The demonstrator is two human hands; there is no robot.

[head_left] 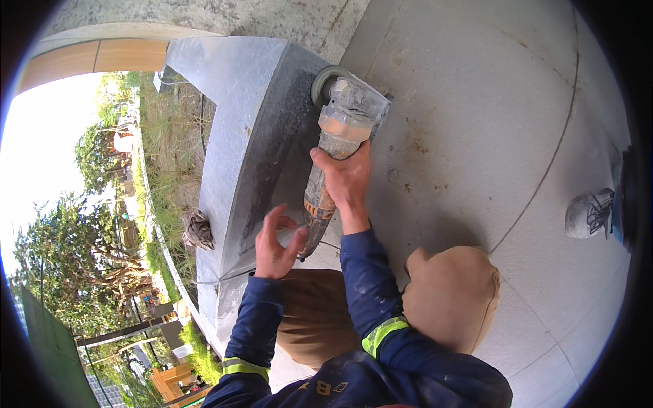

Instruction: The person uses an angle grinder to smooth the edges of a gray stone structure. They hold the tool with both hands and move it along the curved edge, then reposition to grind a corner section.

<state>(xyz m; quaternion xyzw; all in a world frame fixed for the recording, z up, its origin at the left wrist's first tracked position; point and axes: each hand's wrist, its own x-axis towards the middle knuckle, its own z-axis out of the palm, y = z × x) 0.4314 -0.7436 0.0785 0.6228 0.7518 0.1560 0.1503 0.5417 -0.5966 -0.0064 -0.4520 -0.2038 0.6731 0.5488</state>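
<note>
A dusty angle grinder [340, 129] with orange bands and a round wheel [328, 85] lies diagonally in front of me, its head beside a grey concrete step edge [262, 122]. My right hand [347, 178] is closed round the middle of the grinder's body. Lower down, my left hand [277, 248] is beside the tool's tail, fingers curved and apart, the thumb near or touching it; some fingertips are partly hidden behind one another. A dark cord [231, 277] runs over the step near my left wrist.
A crumpled brown cloth [198, 230] sits on the step. My tan-trousered knee [452, 299] is on the grey pavement [496, 136]. Another person's shoe [588, 214] is at the right. Planting [160, 170] and trees [75, 258] lie beyond the step at the left.
</note>
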